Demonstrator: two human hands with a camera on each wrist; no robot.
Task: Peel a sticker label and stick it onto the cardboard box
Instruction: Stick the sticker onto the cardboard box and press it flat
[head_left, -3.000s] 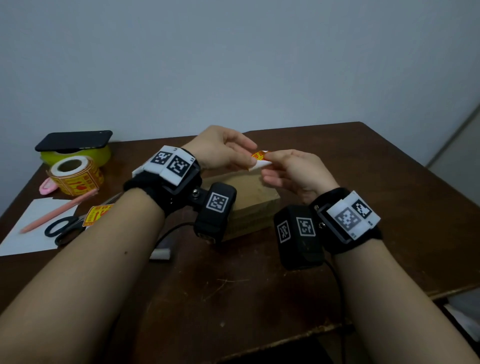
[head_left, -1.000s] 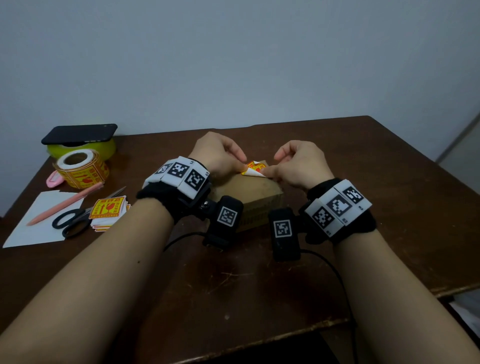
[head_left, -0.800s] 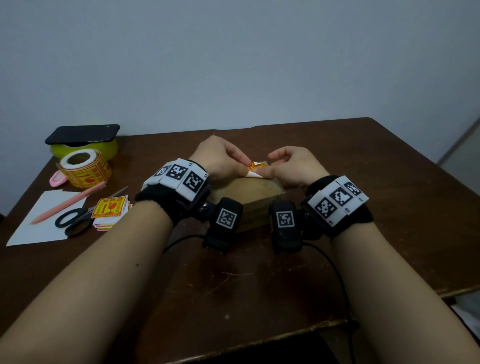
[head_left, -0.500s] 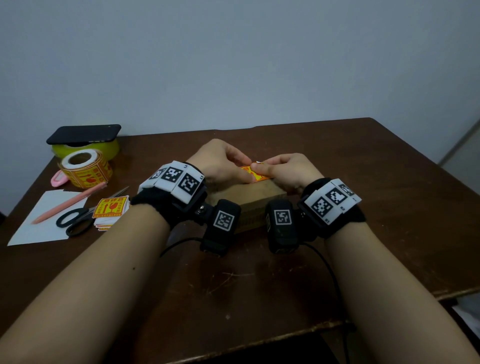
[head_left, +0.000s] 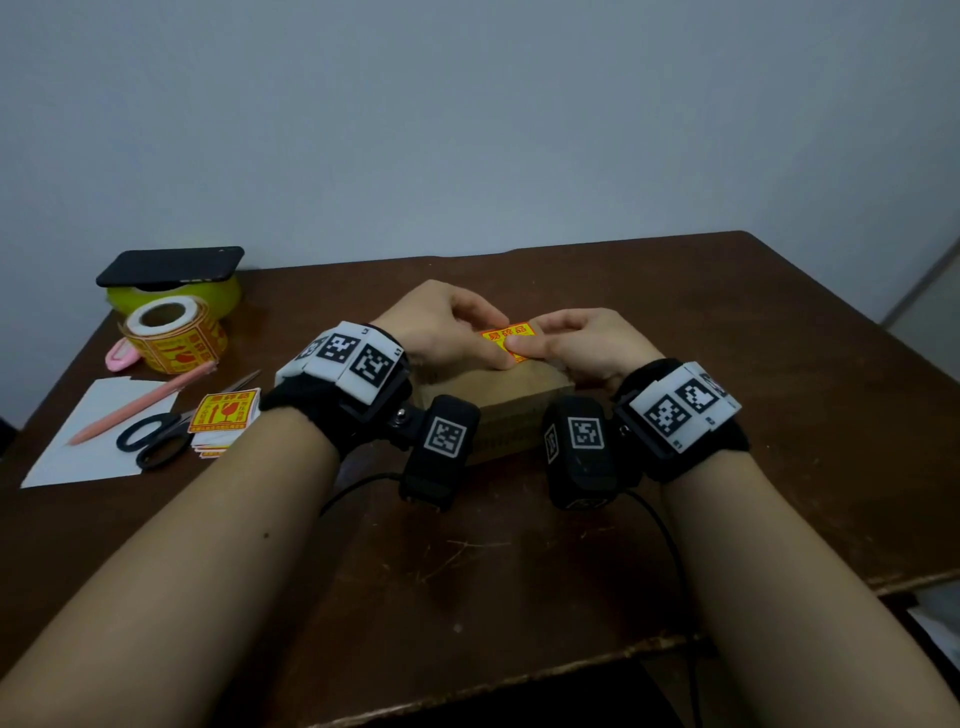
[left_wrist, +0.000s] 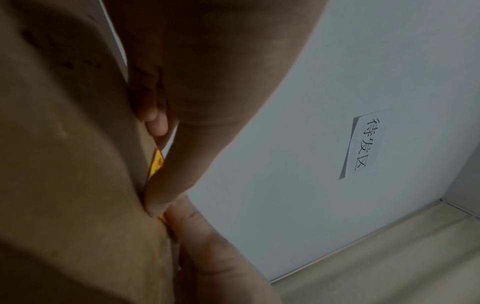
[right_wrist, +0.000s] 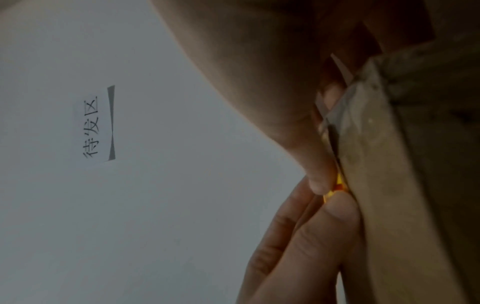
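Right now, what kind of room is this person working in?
Probably a small packing or shipping corner. A cardboard box sits on a wooden table, with a roll of fragile stickers and scissors beside it. A paper sign hangs on the wall.

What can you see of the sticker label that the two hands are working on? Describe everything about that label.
The sticker label is a small yellow rectangle with red Chinese characters, glossy like printed paper. It lies face up and about flat on top of the cardboard box, near its far edge. The left hand and right hand press it from either side, hiding its lower part. The wrist views show only a yellow-orange sliver.
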